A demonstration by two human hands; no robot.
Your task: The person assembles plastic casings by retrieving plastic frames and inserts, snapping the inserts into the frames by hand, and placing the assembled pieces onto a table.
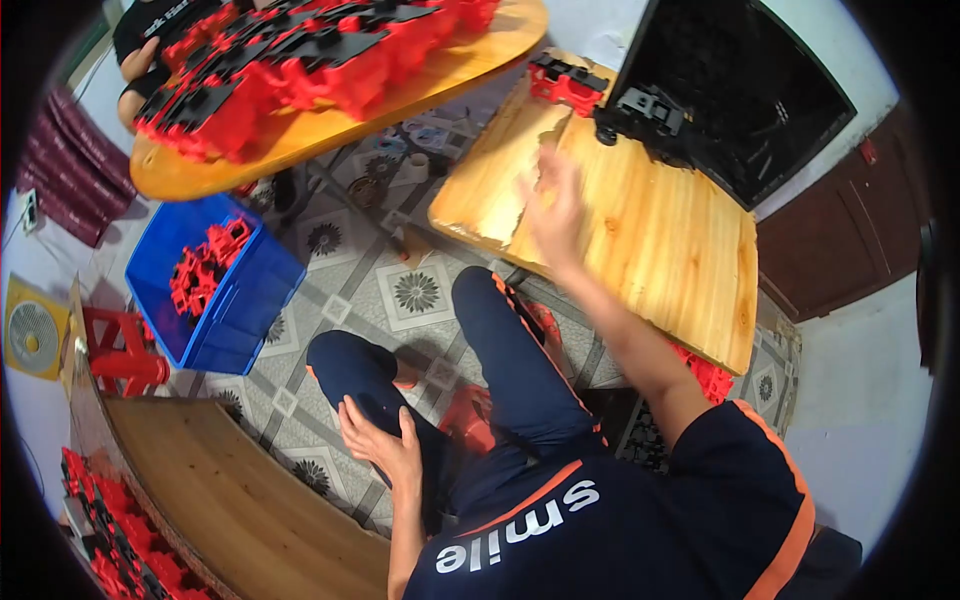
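My left hand (383, 441) lies on my left thigh, fingers stretched out flat and holding nothing. Over the left part of the small wooden table (640, 255), my right hand (556, 215) is raised with its fingers apart; motion blurs it a little, and I see nothing in it. Past its fingertips, a red plastic part with a black top (567, 84) stands at the table's far edge. Beside that part lies a grey and black piece (650, 108), close to a dark screen (735, 95).
A long wooden table (420, 88) carries several red and black parts (330, 55); a person (150, 50) sits behind it. A blue bin (235, 320) holds red parts. Nearby are a red stool (125, 350), a fan (36, 325) and a curved wooden board (230, 480).
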